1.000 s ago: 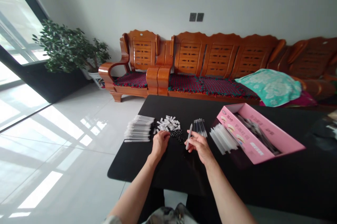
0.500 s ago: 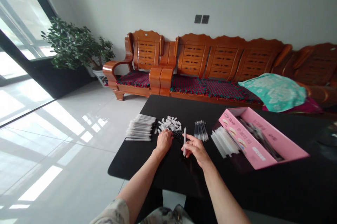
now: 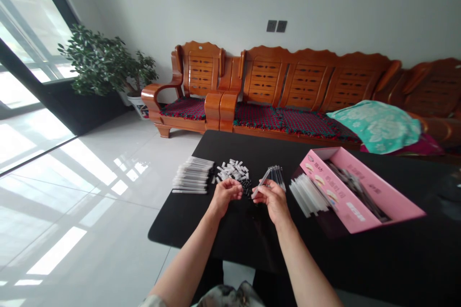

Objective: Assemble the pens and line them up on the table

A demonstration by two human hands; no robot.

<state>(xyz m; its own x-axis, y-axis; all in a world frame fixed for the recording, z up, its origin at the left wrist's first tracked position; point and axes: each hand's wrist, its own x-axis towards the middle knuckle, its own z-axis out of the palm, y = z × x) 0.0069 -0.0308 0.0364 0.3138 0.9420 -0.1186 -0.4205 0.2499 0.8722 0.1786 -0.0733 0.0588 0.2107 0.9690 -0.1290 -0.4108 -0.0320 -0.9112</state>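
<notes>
My right hand (image 3: 272, 200) is closed around a white pen barrel (image 3: 261, 182) that tilts up and to the right. My left hand (image 3: 225, 194) is pinched shut just to its left, over a heap of small black parts (image 3: 246, 185); what it pinches is too small to make out. Behind the hands lie a pile of white caps (image 3: 233, 170), a bundle of thin refills (image 3: 276, 175) and a row of finished white pens (image 3: 190, 175) at the left end of the black table (image 3: 360, 254).
A stack of clear barrels (image 3: 308, 193) lies right of my hands, beside an open pink box (image 3: 363, 189) holding dark pens. Behind the table stand a wooden sofa (image 3: 295, 86) with a teal cloth (image 3: 378, 124) and a potted plant (image 3: 104, 62). White tiled floor lies to the left.
My left hand lifted off the black parts and closed into a pinch near the pen. The pen in my right hand swung from upright to tilted right.
</notes>
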